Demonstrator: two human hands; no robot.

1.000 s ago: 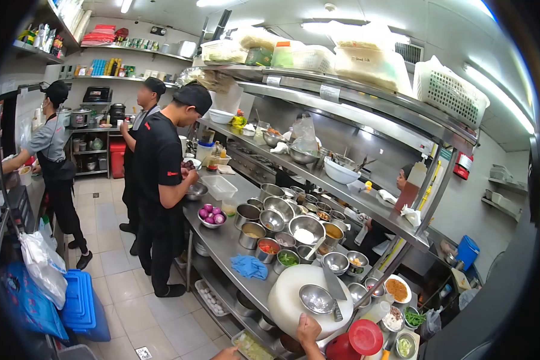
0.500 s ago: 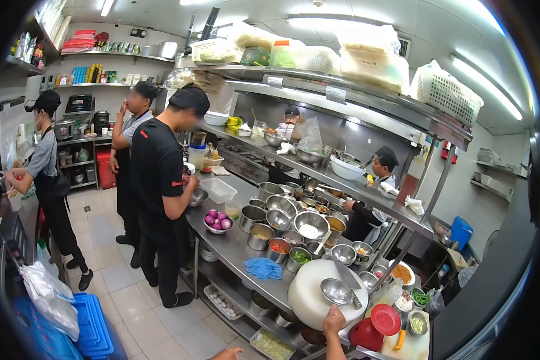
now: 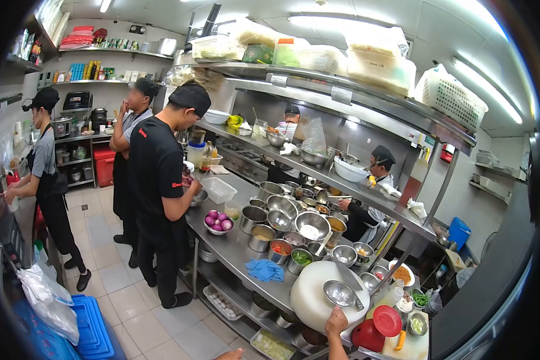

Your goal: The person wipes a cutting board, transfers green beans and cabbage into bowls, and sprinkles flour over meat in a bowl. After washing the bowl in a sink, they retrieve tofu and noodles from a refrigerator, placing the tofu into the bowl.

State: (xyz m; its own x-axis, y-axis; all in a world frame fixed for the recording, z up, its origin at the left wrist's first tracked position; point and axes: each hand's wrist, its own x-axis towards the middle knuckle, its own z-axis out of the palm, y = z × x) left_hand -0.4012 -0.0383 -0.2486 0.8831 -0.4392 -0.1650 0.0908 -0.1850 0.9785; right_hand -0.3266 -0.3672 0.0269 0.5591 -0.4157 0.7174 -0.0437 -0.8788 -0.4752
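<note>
Head view: a steel worktop in a busy kitchen is being seen from above; the wearer's own hands are being shown at the btm.
R hand: is being held curled at the near rim of the metal bowl, apparently touching; whether the rim is being pinched can't be told.
L hand: is being cut off by the btm edge, well apart from the bowl; whether its fingers are being spread or pressed together can't be told.
Metal bowl: is being supported by a round white board, toward its R side, w/ a cleaver lying just beyond & alongside.
Red lid: is being seen near the R hand, to its R, w/ a red container beside.
Blue cloth: is being left bunched on the worktop, L of the board.
Co-worker: sth dark is being handled by a person in black, near a bowl of purple onions.
Bowl handling: prob. best being gripped firmly at the rim & kept level, fingers clear of the cleaver's blade.
Hidden: R fingers' undersides are being blocked from view; bowl–cleaver contact can't be told.
</note>
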